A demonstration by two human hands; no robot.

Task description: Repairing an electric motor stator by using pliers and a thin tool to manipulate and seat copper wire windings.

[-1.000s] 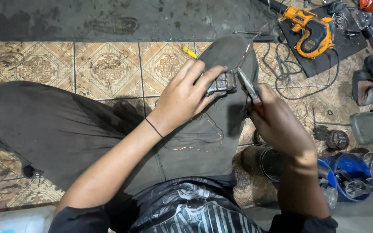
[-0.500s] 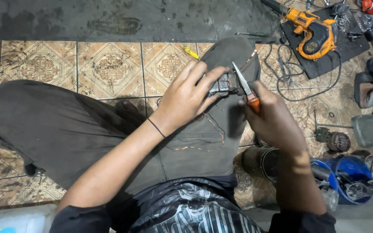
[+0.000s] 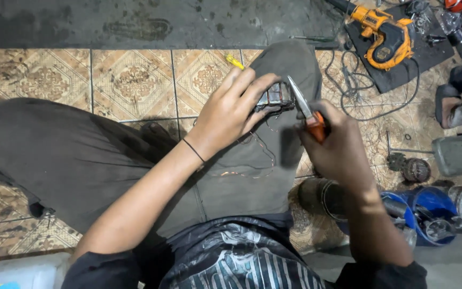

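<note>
My left hand (image 3: 233, 109) grips a small metal motor part (image 3: 276, 97) with copper windings, pressed on my right knee. Thin copper wire (image 3: 252, 160) trails from it across my dark trousers. My right hand (image 3: 338, 144) holds orange-handled pliers (image 3: 306, 109), their metal jaws pointing up-left and touching the part's right side. A thin black band sits on my left wrist.
An orange power tool (image 3: 386, 35) lies on a dark mat at the top right, with a black cable (image 3: 359, 85) looped beside it. A blue tub (image 3: 429, 214) of metal parts, a grey can (image 3: 455, 155) and a small rotor (image 3: 415, 170) stand at right. Patterned floor tiles (image 3: 134, 80) lie ahead.
My right hand has lifted slightly and brought the pliers' jaws closer against the part. My left hand keeps its hold on the knee.
</note>
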